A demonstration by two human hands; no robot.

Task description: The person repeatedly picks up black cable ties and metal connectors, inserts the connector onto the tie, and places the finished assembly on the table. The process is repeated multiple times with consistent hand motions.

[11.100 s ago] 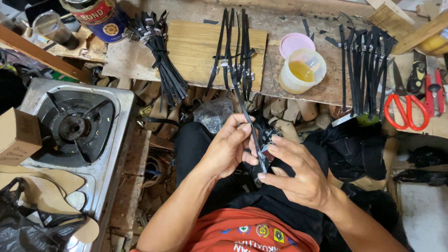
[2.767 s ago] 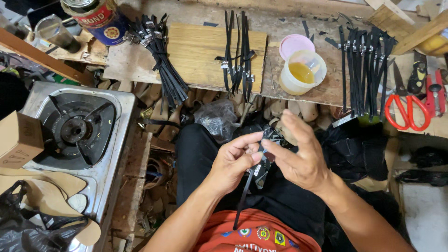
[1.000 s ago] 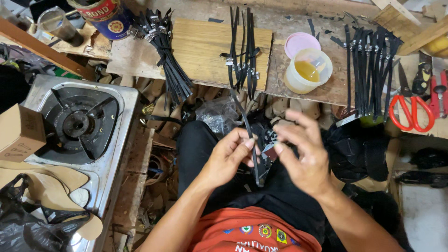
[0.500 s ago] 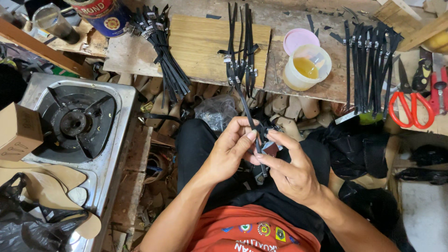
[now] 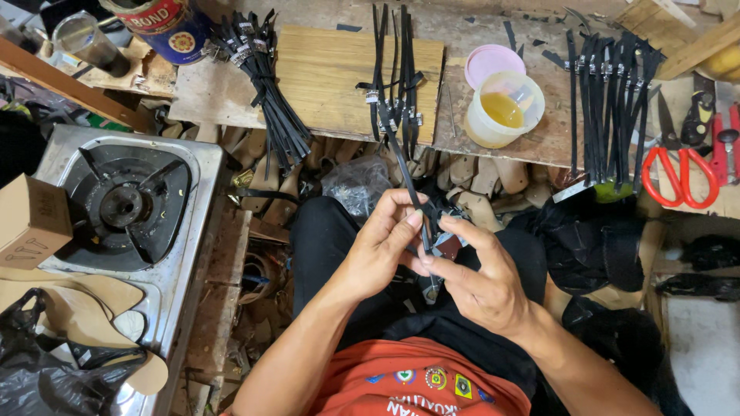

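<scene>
Over my lap, both hands pinch one thin black strap (image 5: 406, 174) that runs up toward the workbench. My left hand (image 5: 378, 246) grips it between thumb and fingers. Just below, my right hand (image 5: 478, 277) holds its lower part, where a small metal buckle (image 5: 432, 291) hangs. A group of finished black straps with buckles (image 5: 395, 69) lies on a wooden board (image 5: 331, 77) ahead. Another bundle of straps (image 5: 266, 85) lies to its left, and a third row of straps (image 5: 609, 100) lies to the right.
A plastic cup of yellow glue (image 5: 505, 109) with a pink lid (image 5: 493, 62) stands on the bench. Red-handled scissors (image 5: 678, 166) lie at right. A gas stove (image 5: 123, 208) sits at left, with a cardboard box (image 5: 31, 219), shoe insoles (image 5: 85, 308) and a tin can (image 5: 166, 27).
My hands have turned and worked the strap in my lap, lifting its upper end toward the bench. My right hand has closed back onto it after opening a second ago.
</scene>
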